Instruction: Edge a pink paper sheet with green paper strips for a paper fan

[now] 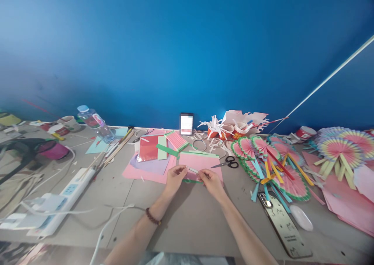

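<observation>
Between my two hands stretches a thin white strip (193,170), held just above a pink sheet of paper (204,162). My left hand (177,175) pinches one end of it, and my right hand (209,180) pinches the other. Whether the strip is paper or tape I cannot tell. Green paper edges show at the back and front of the pink sheet. Black-handled scissors (228,163) lie at the sheet's right, blades pointing left. Behind my left hand are a red sheet (148,150), a green strip (167,150) and a pleated pink-and-green paper (177,141).
Several pleated paper fans (292,181) lie on the right, with a phone (284,222) and a white oval case (301,217) in front. A power strip (64,202) with cables and a tilted water bottle (96,123) are on the left. A small screen (186,124) leans against the wall.
</observation>
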A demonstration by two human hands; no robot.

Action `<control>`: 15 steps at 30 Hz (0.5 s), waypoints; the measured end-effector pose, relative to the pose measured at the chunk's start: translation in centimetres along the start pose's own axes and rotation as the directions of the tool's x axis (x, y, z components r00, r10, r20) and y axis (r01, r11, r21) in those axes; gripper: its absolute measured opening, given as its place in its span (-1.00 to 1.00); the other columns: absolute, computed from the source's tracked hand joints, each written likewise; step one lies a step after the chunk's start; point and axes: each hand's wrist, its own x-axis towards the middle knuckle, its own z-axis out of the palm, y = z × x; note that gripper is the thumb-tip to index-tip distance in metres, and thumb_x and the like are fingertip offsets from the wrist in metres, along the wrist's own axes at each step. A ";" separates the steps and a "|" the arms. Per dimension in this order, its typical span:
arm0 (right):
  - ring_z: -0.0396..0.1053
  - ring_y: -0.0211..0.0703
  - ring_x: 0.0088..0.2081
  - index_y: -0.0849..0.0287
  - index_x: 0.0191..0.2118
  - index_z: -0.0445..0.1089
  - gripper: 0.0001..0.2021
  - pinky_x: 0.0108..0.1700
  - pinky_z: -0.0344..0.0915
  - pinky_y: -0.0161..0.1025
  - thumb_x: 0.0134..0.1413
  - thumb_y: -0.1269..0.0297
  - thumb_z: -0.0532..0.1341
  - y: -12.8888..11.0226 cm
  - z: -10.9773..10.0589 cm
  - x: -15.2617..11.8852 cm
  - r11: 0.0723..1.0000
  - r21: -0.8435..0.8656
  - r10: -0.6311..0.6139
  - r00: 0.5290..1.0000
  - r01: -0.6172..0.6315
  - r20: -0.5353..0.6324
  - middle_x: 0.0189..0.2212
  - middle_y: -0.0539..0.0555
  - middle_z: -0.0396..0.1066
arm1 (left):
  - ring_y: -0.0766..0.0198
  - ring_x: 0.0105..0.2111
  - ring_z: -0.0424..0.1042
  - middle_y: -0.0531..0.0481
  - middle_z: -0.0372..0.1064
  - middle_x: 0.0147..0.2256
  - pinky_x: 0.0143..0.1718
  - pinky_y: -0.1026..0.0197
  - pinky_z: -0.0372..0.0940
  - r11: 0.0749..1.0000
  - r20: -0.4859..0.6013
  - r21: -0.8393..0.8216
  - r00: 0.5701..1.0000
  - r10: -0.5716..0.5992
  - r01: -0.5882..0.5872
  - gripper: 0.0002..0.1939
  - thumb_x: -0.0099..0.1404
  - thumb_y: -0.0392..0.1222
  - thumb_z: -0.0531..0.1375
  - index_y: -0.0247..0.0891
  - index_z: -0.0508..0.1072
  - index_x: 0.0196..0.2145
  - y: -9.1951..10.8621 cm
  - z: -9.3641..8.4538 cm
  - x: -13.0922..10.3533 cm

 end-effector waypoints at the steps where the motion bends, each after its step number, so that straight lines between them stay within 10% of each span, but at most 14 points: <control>1: 0.29 -0.21 -0.53 0.16 -0.47 0.38 -0.68 -0.53 0.14 -0.32 -0.08 -0.03 0.16 0.1 0.0 0.1 0.999 0.032 0.013 1.000 -0.013 0.006 -0.58 0.01 0.39 | 0.37 -0.57 0.28 0.03 0.36 -0.57 -0.50 0.30 0.24 1.000 -0.004 -0.001 1.000 -0.004 0.004 -0.68 -0.09 0.03 0.34 -0.32 0.50 -0.53 0.0 0.0 0.0; 15: 0.17 -0.31 -0.61 0.19 -0.44 0.44 -0.62 -0.56 0.07 -0.35 -0.26 -0.06 0.30 -0.2 -0.5 0.2 0.988 0.141 0.061 0.998 -0.059 -0.010 -0.64 -0.04 0.32 | 0.35 -0.55 0.29 0.01 0.38 -0.58 -0.49 0.31 0.22 0.998 0.066 0.058 0.998 -0.003 -0.001 -0.66 -0.08 0.05 0.32 -0.32 0.52 -0.53 -0.3 0.2 0.0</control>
